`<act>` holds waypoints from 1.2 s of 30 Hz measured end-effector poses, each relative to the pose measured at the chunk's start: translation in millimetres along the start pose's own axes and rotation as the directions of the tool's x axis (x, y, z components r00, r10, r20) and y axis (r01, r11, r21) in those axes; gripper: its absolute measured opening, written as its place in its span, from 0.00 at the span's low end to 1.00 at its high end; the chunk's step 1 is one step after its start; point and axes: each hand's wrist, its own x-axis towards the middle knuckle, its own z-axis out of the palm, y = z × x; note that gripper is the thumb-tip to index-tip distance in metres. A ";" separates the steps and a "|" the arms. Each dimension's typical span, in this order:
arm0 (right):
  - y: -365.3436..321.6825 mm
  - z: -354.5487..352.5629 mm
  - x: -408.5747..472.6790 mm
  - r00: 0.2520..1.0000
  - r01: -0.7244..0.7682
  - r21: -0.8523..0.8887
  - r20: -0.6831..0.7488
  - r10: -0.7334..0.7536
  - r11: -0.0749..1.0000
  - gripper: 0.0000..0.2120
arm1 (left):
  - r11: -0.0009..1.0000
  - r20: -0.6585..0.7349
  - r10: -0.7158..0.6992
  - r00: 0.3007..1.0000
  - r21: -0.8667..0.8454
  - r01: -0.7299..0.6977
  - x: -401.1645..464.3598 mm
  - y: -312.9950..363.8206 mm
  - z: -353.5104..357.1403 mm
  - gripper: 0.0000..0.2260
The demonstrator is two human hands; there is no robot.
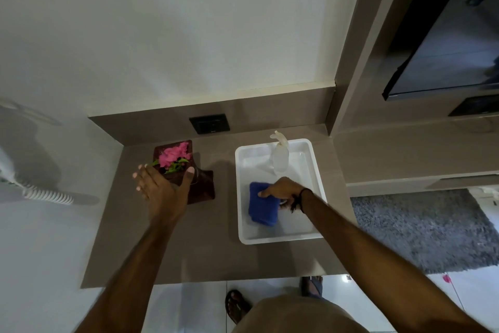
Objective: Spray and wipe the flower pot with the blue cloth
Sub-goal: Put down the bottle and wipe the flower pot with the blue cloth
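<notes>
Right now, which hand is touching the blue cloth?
The right hand, the one with a dark wristband. It presses on the blue cloth inside the white tray. The left hand is at the flower pot instead.

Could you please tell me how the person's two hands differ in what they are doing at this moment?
The left hand is spread open over the flower pot, thumb and fingers apart around the pot's top, while the right hand is curled onto the blue cloth. The left hand is over the bare counter; the right hand is inside the white tray, near the spray bottle. Both arms reach forward, sleeveless.
</notes>
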 end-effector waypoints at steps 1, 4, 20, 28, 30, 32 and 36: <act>-9.5 3.7 -1.2 1.000 0.027 0.074 0.010 -0.028 0.997 0.29 | 1.000 0.000 0.000 1.000 -0.005 0.000 0.6 -0.7 0.4 0.54; -45.7 21.6 -4.7 0.991 0.134 0.294 -0.018 -0.134 0.946 0.24 | 1.000 0.001 -0.012 1.000 -0.029 0.012 2.0 -2.7 1.1 0.55; -100.9 125.5 -4.7 0.852 0.502 0.038 -0.195 -0.486 0.864 0.12 | 0.995 0.048 -0.003 0.999 -0.095 0.007 7.9 -8.7 3.0 0.58; -112.6 109.7 4.8 0.899 0.437 0.268 -0.139 -0.415 0.858 0.11 | 0.992 0.043 -0.002 0.999 -0.124 0.007 9.7 -6.9 5.9 0.58; -102.8 116.5 6.2 0.906 0.422 0.283 -0.128 -0.403 0.861 0.13 | 0.992 0.043 -0.005 0.999 -0.122 0.011 8.2 -7.7 5.6 0.57; -99.3 121.1 11.1 0.905 0.425 0.204 -0.123 -0.408 0.882 0.14 | 0.993 0.039 -0.002 0.999 -0.116 0.006 8.1 -9.5 4.4 0.57; -118.6 116.4 23.7 0.899 0.436 0.117 -0.106 -0.425 0.892 0.16 | 0.993 0.049 -0.012 0.999 -0.120 0.017 12.0 -7.1 1.8 0.58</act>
